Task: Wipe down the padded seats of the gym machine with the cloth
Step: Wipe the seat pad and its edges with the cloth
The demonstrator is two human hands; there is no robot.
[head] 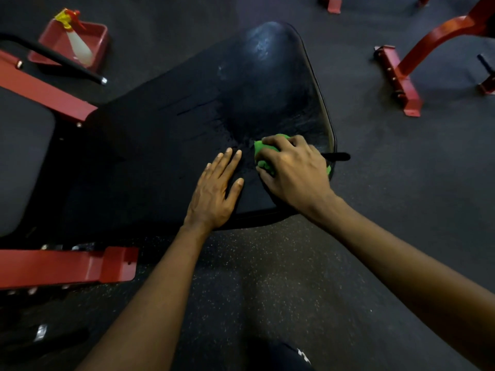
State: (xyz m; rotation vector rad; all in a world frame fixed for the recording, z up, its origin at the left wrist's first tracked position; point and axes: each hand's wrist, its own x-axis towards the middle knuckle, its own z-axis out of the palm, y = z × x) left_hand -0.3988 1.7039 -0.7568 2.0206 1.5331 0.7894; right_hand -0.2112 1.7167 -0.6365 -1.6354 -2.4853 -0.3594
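**Pressing green cloth (261, 153) onto black seat pad (187, 129)**

Gripping the bunched cloth with the right hand (292, 170), fingers curled over its top, thumb wrapped round the near side. Holding it down against the pad, close to the pad's right edge.

Just left of the grip, lying flat on the same pad with fingers straight and slightly spread, holding nothing: the left hand (217, 191), close to the cloth, contact with it unclear.

Beyond the grip, marked with thin streaks and a dull smeared sheen up toward its rounded far end: the pad surface.

Just right of the grip, poking out past the pad's edge: a slim black lever (337, 156).

Well left of the grip, running alongside the pad: a red frame beam (48, 95), with a second dark pad (21, 156) beyond it.

Far up and left of the grip, sitting on the floor: a red tray (99, 36) holding a spray bottle (77, 41) with a red and yellow trigger head, crossed by a black bar (53, 60).

Far up and right of the grip: the red foot of another machine (399, 79).

Beneath and nearer than the grip: speckled rubber flooring (267, 277).
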